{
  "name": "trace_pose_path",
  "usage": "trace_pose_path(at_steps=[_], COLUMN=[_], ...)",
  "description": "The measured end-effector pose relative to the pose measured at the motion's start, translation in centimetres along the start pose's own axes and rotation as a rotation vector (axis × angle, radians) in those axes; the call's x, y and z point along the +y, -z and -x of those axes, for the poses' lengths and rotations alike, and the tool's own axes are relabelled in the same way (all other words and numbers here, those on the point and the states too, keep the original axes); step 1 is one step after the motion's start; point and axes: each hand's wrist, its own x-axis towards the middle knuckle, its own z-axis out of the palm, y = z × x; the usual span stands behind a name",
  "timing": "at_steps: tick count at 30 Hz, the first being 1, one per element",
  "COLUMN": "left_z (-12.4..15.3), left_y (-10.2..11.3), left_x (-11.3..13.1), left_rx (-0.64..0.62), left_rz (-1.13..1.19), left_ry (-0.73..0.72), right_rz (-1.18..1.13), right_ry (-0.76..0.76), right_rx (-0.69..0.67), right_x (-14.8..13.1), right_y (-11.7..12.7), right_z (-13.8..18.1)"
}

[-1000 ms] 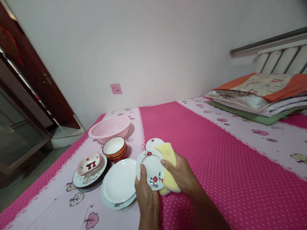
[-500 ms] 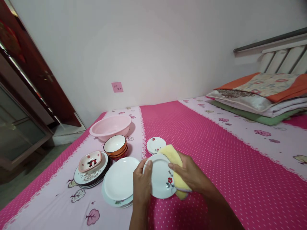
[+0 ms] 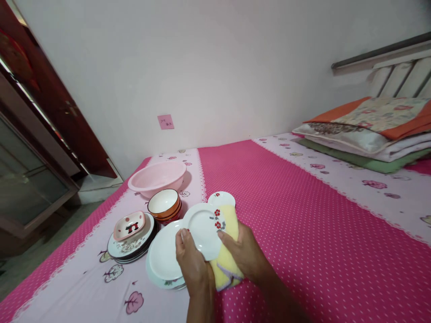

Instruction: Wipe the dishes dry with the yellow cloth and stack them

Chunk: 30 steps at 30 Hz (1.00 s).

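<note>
A small white plate with red flowers is gripped at its lower left rim by my left hand, fingers closed on it. My right hand presses a yellow cloth against the plate's right side and underside, thumb on the rim. Both hands hover over the pink bedspread. Just beyond the held plate lies a stack of small flowered plates. To the left lies a stack of larger white plates.
Orange bowls are stacked behind the white plates. A pink basin sits farther back. A pink soap-dish-shaped dish rests on dark-rimmed plates. Folded quilts lie at the far right. A cabinet stands left.
The plate has been turned in my hands, so the flowers moved from its lower right to the upper right. Both hands shifted slightly left, and the cloth now hangs below the plate.
</note>
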Motion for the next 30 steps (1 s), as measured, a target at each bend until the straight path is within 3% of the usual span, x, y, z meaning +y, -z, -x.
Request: trace_pose_path(at_steps=[2,5,7,10,17,20,25,30], left_z=[0.5,1.4,1.7,1.8,1.0,0.7,1.1,1.8], left_y=[-0.5,-1.2,-1.5,-1.6,-0.9,-0.5,0.5,0.8], left_x=[0.3,1.1,1.7,2.7,4.1,3.9,2.0,0.5], left_rx=[-0.095,-0.375,-0.507,-0.470,-0.232,-0.289,-0.427,-0.480], left_rz=[-0.017,0.079,0.202,0.349,0.334,0.305,0.265,0.282], left_ry=[0.082,0.252,0.350,0.406,0.481,0.457,0.367,0.372], right_rz=[0.178,0.548,0.724,0.829,0.923,0.918,0.925,0.892], right_ry=[0.163,0.452,0.620,0.814,0.803,0.828,0.926,0.896], right_rx=[0.101,0.240,0.255,0.185,0.013,-0.061,-0.070,0.119], right_x=[-0.2,-0.5,-0.7,-1.2,-2.4,-2.7,-3.8,-4.0], right_y=[0.6,1.5,1.6,0.8,-1.1,-1.3,-1.0,1.0], right_z=[0.1,0.4,0.6,1.3,3.2,3.8,4.0,2.6])
